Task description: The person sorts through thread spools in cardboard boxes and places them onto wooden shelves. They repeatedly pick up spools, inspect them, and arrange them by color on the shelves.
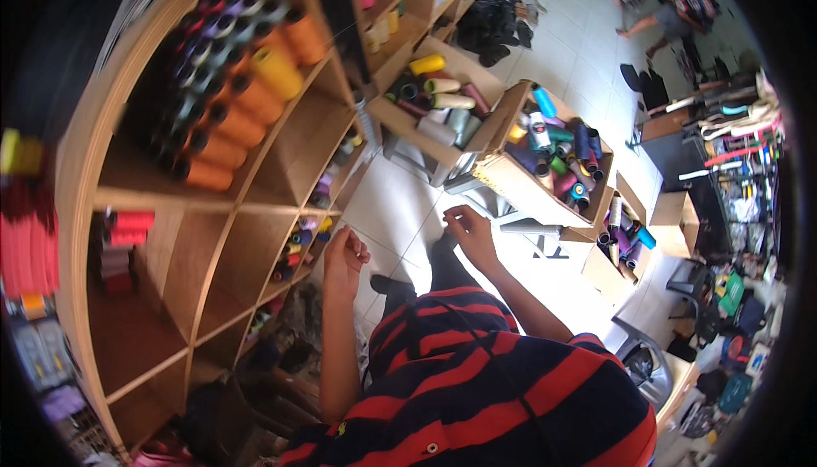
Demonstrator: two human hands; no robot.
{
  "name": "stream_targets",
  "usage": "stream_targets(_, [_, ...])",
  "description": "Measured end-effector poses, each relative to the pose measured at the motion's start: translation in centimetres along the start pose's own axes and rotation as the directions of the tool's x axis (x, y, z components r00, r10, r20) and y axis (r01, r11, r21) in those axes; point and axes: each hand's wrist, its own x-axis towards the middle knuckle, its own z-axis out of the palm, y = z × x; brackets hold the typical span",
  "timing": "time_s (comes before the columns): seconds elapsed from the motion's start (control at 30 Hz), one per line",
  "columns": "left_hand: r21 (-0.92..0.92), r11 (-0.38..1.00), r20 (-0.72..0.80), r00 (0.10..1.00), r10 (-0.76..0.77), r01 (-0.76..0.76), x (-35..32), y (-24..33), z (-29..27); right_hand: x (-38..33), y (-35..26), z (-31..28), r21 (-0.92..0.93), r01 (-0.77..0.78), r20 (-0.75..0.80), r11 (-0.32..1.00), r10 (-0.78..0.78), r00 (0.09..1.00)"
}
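Observation:
My left hand (346, 251) is in front of the wooden cubby shelf (231, 206), its fingers curled in and nothing visible in them. To its right, my right hand (468, 230) hangs above the tiled floor, fingers loosely bent and apart, holding nothing. Neither hand touches anything. Cones of thread fill the upper cubby, among them orange cones (223, 138) and a yellow cone (277, 73). Red spools (128, 233) are stacked in the cubby below. Past my right hand, a cardboard box (545, 188) full of mixed thread cones rests on a stand.
Another open box (430, 139) of cones adjoins it, and a lower box (619, 263) with more stands to the right. A grey plastic chair (651, 361) is at my right side. Racks with piled goods (740, 178) line the far right. A person (685, 12) is in the back.

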Motion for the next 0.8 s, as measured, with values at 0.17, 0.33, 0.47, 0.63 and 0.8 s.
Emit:
stream_targets(0.17, [0.163,0.982,0.099,0.988,-0.117,0.1,5.8,-2.9,9.2,2.7,2.7,-6.7,0.087,0.047,-0.112,0.995,-0.037,0.993])
stream_targets(0.33, [0.246,0.957,0.195,0.96,-0.203,0.152,12.1,-4.8,14.6,7.8,3.0,-11.0,0.135,0.076,-0.125,0.988,-0.059,0.99])
stream_targets(0.47, [0.428,0.903,0.123,0.989,-0.085,0.024,18.2,-5.1,17.2,12.4,4.0,-13.0,0.132,0.083,-0.139,0.988,-0.064,0.988])
stream_targets(0.63, [0.863,0.49,0.092,0.992,0.092,-0.125,31.3,-3.4,14.2,20.5,4.6,-11.9,-0.233,0.16,0.021,0.959,-0.159,0.987])
stream_targets(0.8, [0.862,-0.204,0.501,0.84,0.209,-0.464,41.7,-3.7,12.9,31.1,5.3,-7.8,-0.629,0.238,0.091,0.74,-0.233,0.968])
